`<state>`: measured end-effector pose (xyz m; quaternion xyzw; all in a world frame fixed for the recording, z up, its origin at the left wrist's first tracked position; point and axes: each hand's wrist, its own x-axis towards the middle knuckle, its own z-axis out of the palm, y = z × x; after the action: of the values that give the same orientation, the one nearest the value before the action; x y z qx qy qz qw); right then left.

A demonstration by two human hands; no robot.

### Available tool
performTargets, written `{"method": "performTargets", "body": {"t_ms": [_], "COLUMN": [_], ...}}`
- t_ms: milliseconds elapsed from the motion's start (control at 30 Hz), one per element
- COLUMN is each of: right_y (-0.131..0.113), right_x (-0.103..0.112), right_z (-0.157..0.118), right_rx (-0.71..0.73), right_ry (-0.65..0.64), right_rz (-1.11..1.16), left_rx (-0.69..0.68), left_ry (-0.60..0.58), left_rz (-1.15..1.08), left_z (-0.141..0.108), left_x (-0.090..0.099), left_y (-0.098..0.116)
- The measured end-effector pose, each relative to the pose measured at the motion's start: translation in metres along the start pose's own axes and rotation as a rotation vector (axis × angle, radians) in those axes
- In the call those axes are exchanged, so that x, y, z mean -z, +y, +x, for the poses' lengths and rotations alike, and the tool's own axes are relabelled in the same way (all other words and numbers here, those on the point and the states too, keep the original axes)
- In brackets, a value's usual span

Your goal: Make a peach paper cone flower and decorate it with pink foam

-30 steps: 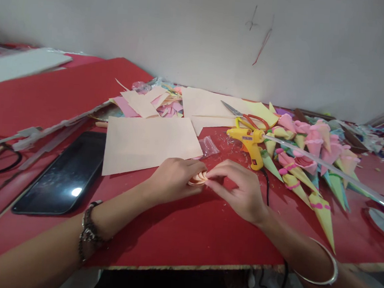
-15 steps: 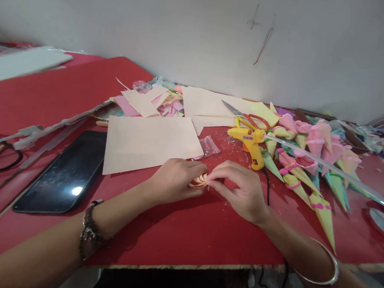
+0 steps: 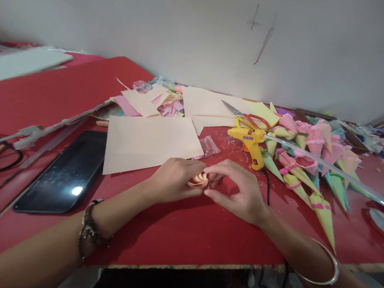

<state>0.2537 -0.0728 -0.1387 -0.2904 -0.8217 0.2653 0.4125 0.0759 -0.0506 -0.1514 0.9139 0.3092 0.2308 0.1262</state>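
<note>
A small peach paper flower (image 3: 198, 180) with swirled, layered petals sits between my hands, just above the red tabletop. My left hand (image 3: 174, 180) is closed around its left side, fingers curled over it. At the flower's right edge is my right hand (image 3: 238, 190), with thumb and index finger spread apart and the fingertips beside the petals. Whether those fingertips touch the paper I cannot tell. Directly behind my left hand lies a peach paper sheet (image 3: 149, 138).
A yellow glue gun (image 3: 253, 144) with a long clear glue stick stands right of centre. Scissors (image 3: 250, 117) rest on paper behind it. Several pastel paper cones (image 3: 314, 149) are piled at right. A black phone (image 3: 68, 174) lies at left. Paper scraps (image 3: 171, 104) are heaped at the back.
My right thumb and index finger have parted from their pinch on the flower's edge. More of the swirled petals shows now. My left hand has hardly moved.
</note>
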Motion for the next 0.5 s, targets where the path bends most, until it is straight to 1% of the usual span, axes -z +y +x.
{"method": "performTargets", "body": {"t_ms": [267, 500], "right_y": [0.0011, -0.0004], "right_x": [-0.0007, -0.0003], "right_z": [0.0008, 0.0007], "right_rx": [0.061, 0.061], "right_ry": [0.031, 0.005], "right_rz": [-0.060, -0.069], "left_rx": [-0.031, -0.028], "left_ry": [0.043, 0.010], "left_rz": [0.045, 0.043], "left_z": [-0.0006, 0.0000], "left_x": [-0.0021, -0.0013], "left_y": [0.0010, 0.0009]}}
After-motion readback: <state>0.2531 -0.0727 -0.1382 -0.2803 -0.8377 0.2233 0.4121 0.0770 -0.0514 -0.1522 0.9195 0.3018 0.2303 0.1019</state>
